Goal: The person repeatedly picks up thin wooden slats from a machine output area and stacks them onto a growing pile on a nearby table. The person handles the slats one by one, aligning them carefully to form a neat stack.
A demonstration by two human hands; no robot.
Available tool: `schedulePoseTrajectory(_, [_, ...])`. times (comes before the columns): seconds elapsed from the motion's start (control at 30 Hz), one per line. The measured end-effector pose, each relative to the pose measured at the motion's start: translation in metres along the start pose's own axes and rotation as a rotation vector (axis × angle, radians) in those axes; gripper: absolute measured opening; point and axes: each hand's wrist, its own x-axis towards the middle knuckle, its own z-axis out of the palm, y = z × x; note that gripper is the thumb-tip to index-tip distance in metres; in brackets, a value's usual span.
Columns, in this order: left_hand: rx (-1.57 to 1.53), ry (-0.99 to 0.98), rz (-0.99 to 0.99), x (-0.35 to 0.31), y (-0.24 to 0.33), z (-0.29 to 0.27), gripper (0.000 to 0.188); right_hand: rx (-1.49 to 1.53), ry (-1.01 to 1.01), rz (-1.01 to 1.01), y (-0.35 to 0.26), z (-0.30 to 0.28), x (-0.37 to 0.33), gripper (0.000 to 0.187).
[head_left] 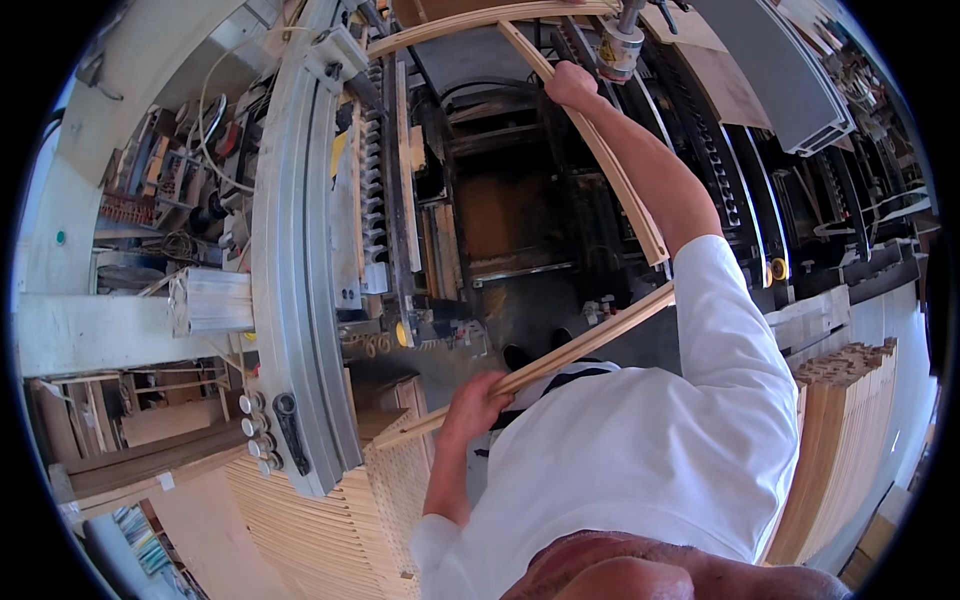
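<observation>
My left hand (475, 405) is closed around a pale wooden strip (600, 335), low in front of my body. That strip slants from the lower left up to the right and crosses close to my white shirt. Further off, with my arm stretched out, my right hand (572, 85) grips a second wooden strip (622, 190) near its far end. This one lies lengthwise over the machine's rails, and its near end shows a small slot. A third wooden strip (460, 27) lies crosswise at the far side, by the far end of the second.
A long aluminium beam (295, 250) stands on the left, beside a toothed black rail (372, 190). More dark rails (720, 180) run on the right. A cylindrical tool head (620, 55) hangs near my right hand. Stacked wooden strips stand lower left (300, 520) and right (840, 440).
</observation>
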Motion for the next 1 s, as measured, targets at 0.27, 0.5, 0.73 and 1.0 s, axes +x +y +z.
schedulePoseTrajectory(0.27, [-0.143, 0.014, -0.015, -0.009, -0.024, 0.016, 0.038, -0.022, -0.035, -0.244, 0.015, 0.002, -0.035, 0.027])
schedulePoseTrajectory(0.5, [-0.089, 0.017, -0.032, -0.023, -0.050, 0.023, 0.039, 0.031, -0.076, -0.426, -0.010, -0.013, -0.090, 0.028])
schedulePoseTrajectory(0.73, [-0.142, 0.011, -0.215, -0.035, -0.049, 0.036, 0.037, 0.066, -0.063, -0.333, -0.066, 0.029, -0.029, 0.029])
schedulePoseTrajectory(1.0, [0.022, 0.105, -0.204, -0.038, -0.047, 0.056, 0.039, 0.023, -0.002, -0.357, -0.078, 0.045, 0.008, 0.030])
